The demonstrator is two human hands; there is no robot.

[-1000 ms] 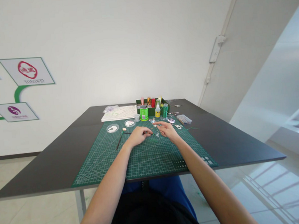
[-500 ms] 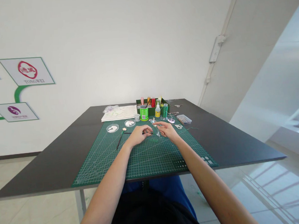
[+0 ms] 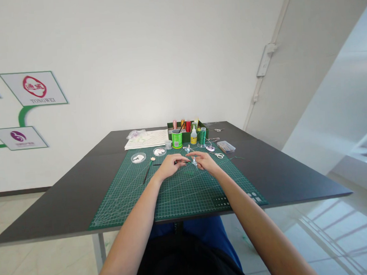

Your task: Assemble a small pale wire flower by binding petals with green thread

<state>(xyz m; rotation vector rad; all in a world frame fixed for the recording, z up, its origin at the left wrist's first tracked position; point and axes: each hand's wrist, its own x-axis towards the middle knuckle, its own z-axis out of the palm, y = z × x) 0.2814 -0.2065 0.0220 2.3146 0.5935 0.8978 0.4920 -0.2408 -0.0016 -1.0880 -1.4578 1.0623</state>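
My left hand (image 3: 173, 165) is closed on a thin dark stem (image 3: 183, 162) that lies sideways over the mat. At the stem's right end is a small pale, bluish-white flower-like piece (image 3: 194, 162). My right hand (image 3: 204, 160) is around that piece, its index finger reaching left above it and the other fingers curled; the exact grip is too small to make out. To the left, a second dark stem with a cream flower head (image 3: 152, 159) lies on the green cutting mat (image 3: 128, 200).
Beyond my hands stand a green can (image 3: 177, 139), a glue bottle (image 3: 194, 136), a green thread spool (image 3: 202, 136) and a box of spools (image 3: 205, 126). Shallow dishes (image 3: 138, 158) sit left. Scissors (image 3: 219, 155) and a clear case (image 3: 226, 147) lie right.
The stem's flower end has shifted slightly up, and my right fingers have come closer around it. My left hand stays nearly in place.
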